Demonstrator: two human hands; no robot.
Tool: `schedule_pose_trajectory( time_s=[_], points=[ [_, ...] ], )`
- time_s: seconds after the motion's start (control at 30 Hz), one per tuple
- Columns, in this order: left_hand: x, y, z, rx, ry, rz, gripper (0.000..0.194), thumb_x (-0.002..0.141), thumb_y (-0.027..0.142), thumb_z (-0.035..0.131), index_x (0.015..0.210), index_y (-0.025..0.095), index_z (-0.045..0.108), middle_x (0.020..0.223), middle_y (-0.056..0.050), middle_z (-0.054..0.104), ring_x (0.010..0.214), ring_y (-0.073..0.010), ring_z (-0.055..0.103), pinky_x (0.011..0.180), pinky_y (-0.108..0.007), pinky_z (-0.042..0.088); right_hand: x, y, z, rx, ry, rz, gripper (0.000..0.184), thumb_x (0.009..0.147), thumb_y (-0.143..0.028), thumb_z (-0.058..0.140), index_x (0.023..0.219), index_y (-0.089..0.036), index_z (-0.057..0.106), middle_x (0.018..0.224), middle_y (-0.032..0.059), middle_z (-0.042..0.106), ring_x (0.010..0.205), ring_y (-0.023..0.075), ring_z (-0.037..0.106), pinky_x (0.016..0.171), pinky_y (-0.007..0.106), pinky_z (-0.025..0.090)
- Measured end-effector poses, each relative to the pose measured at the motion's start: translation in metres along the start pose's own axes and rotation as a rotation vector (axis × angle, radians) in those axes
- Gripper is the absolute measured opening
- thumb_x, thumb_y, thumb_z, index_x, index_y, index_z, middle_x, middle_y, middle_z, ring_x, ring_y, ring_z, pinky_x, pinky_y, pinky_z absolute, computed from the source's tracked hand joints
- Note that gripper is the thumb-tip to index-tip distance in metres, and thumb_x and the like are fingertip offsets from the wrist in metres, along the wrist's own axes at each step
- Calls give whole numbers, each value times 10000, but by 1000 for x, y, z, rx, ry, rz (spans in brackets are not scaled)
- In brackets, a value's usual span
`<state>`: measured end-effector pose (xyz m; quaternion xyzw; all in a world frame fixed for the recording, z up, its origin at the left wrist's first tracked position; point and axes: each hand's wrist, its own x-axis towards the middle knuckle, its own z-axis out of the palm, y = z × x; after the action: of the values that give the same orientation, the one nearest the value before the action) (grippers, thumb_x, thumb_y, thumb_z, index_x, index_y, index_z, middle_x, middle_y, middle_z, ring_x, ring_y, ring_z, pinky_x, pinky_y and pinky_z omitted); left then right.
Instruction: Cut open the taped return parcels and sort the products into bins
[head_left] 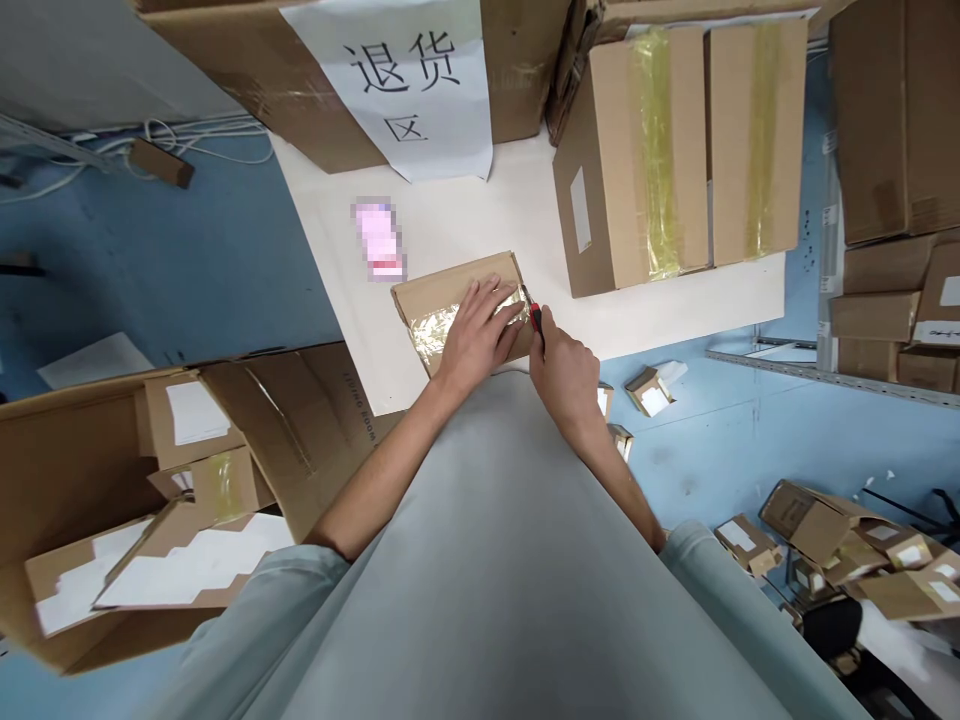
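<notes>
A small flat cardboard parcel [439, 300] sealed with shiny clear tape lies near the front edge of a white table [675, 310]. My left hand [480, 335] rests flat on top of the parcel, fingers spread, pressing it down. My right hand [562, 370] is closed around a red-handled cutter [534, 316], whose tip meets the parcel's right edge just beside my left fingertips.
A blurred pink item [379, 238] lies on the table behind the parcel. Large taped cartons [675, 150] stand at the back right, and a carton with a paper sign [420, 80] at the back. An open box of flattened cartons [150, 480] sits left; small boxes [847, 550] litter the blue floor right.
</notes>
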<state>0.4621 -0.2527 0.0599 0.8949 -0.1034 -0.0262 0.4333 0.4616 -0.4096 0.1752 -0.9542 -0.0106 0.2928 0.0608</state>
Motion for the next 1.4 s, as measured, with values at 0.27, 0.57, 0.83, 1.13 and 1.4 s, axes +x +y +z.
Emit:
schedule_pose_trajectory(
  time_s=[0.27, 0.57, 0.83, 1.13, 1.4],
  points=[
    [-3, 0, 0, -25, 29, 31, 346, 1197, 457, 499, 1406, 278, 710, 1671, -90, 663, 1702, -318, 468, 1460, -692, 260, -3, -27, -11, -136, -3, 77, 591, 1200, -192, 366, 1786, -126, 395, 1138, 203, 832, 1068, 297, 829, 917, 367, 607],
    [-3, -1, 12, -49, 18, 75, 338, 1193, 437, 501, 1427, 281, 690, 1647, -86, 682, 1688, -309, 491, 1464, -676, 278, -18, -22, -4, -227, -18, 163, 608, 1174, -153, 369, 1779, -103, 401, 1139, 245, 833, 1090, 318, 839, 919, 386, 610],
    [-1, -3, 12, -78, -2, 101, 378, 1192, 489, 488, 1425, 277, 697, 1646, -100, 676, 1690, -322, 485, 1461, -686, 278, -44, -21, 9, -239, -85, 242, 581, 1162, -181, 369, 1732, -88, 432, 1138, 247, 847, 1075, 311, 853, 893, 359, 613],
    [-4, -8, -1, -35, -4, 120, 420, 1193, 471, 477, 1502, 266, 673, 1664, -117, 666, 1694, -326, 481, 1452, -685, 288, -68, -21, 1, -116, -57, 224, 512, 1193, -265, 404, 1679, -154, 519, 1029, 163, 865, 928, 325, 844, 834, 364, 577],
    [-53, -30, -57, 20, 88, 5, 568, 1178, 607, 457, 1629, 313, 635, 1664, -122, 670, 1697, -337, 473, 1440, -692, 276, -5, 34, 29, 249, 170, 101, 505, 1213, -436, 324, 1468, -135, 639, 1077, 170, 858, 930, 298, 802, 856, 355, 549]
  ],
)
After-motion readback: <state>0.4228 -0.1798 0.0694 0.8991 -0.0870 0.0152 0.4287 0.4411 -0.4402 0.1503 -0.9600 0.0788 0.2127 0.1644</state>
